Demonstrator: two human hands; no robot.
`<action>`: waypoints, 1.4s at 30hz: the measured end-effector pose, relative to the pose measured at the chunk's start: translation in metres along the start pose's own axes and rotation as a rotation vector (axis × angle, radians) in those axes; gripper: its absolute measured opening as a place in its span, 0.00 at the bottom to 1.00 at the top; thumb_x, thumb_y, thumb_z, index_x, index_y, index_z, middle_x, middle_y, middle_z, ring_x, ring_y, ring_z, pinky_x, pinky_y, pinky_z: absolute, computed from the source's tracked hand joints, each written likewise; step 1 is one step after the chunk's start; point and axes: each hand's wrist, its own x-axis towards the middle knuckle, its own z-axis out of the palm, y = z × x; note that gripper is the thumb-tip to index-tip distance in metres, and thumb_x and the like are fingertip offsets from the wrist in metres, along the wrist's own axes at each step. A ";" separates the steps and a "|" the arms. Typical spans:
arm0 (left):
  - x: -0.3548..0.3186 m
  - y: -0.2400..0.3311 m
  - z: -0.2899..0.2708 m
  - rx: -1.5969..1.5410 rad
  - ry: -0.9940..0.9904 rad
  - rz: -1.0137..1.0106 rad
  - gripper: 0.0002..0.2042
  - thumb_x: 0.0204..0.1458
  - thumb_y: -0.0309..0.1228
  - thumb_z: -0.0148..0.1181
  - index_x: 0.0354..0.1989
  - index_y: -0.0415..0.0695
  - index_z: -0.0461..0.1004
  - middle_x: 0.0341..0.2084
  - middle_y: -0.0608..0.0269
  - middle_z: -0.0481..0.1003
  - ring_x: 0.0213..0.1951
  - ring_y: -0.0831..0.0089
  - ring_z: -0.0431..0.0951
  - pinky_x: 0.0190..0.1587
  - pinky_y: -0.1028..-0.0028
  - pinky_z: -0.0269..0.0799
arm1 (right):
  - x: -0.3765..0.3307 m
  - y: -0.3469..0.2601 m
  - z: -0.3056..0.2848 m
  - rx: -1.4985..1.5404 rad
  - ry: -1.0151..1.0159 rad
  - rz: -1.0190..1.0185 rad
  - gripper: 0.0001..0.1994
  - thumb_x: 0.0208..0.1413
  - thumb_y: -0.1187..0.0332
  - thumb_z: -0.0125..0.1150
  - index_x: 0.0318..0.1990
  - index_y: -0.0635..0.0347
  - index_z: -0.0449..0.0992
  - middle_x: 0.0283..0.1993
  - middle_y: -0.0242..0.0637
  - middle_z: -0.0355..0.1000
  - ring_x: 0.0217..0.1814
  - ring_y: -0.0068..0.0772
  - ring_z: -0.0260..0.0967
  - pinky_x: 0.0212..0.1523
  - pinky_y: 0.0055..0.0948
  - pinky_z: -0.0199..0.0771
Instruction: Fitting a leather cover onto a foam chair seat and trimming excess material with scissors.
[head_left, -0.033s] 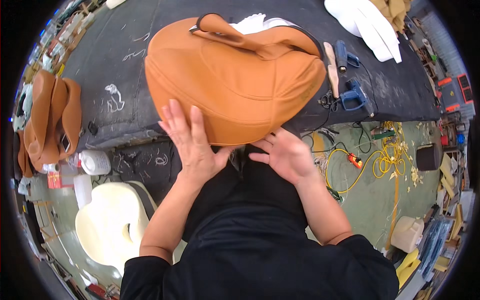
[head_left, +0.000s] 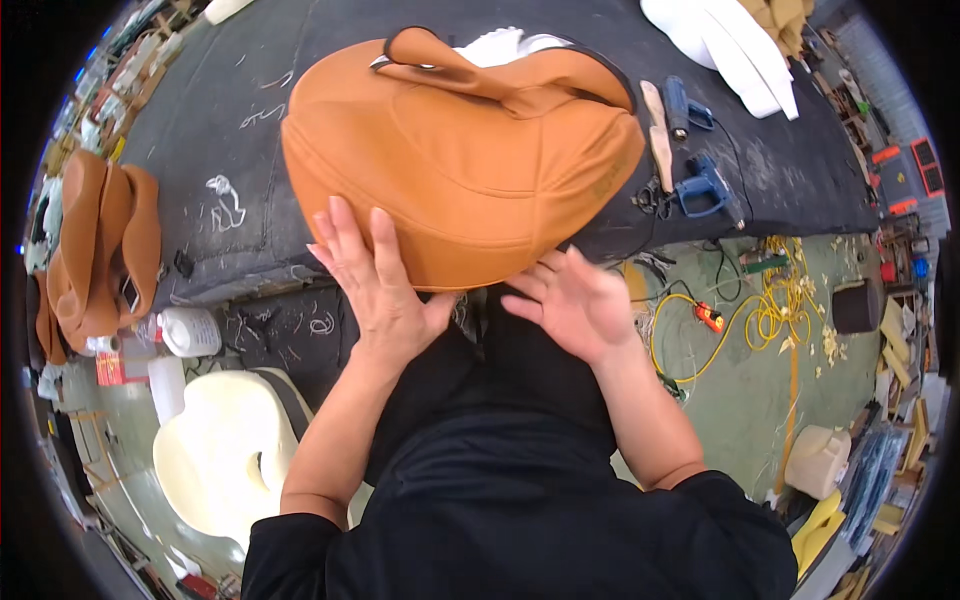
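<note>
A tan leather seat cover (head_left: 450, 160) with stitched seams lies at the near edge of the dark table, its far side folded back over something white (head_left: 495, 45). My left hand (head_left: 370, 290) rests against the cover's near left side, fingers stretched out and the thumb by its lower edge. At the near right edge is my right hand (head_left: 580, 305), slightly blurred, palm turned partly up and fingers apart. Its fingertips are close to the cover's rim; whether they touch it I cannot tell. Neither hand grips the cover.
Right of the cover lie two blue heat guns (head_left: 705, 185), a wooden-handled tool (head_left: 657, 135) and scissors (head_left: 652, 200). White moulded pieces (head_left: 725, 50) sit far right. More tan covers (head_left: 100, 240) are at left, above a cream foam seat (head_left: 225, 450). A yellow cable (head_left: 775, 310) coils on the floor.
The cover appears slightly farther left, along with the whole scene. My right hand's fingers have lifted and spread a little more; my left hand keeps its place against the cover.
</note>
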 end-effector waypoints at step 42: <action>0.134 -0.018 0.074 -0.010 0.435 -0.254 0.51 0.49 0.39 0.69 0.78 0.34 0.44 0.78 0.37 0.44 0.78 0.35 0.43 0.73 0.37 0.38 | 0.147 -0.050 0.109 -0.561 -0.095 -0.446 0.24 0.52 0.80 0.71 0.58 0.68 0.76 0.57 0.39 0.78 0.60 0.31 0.74 0.63 0.34 0.72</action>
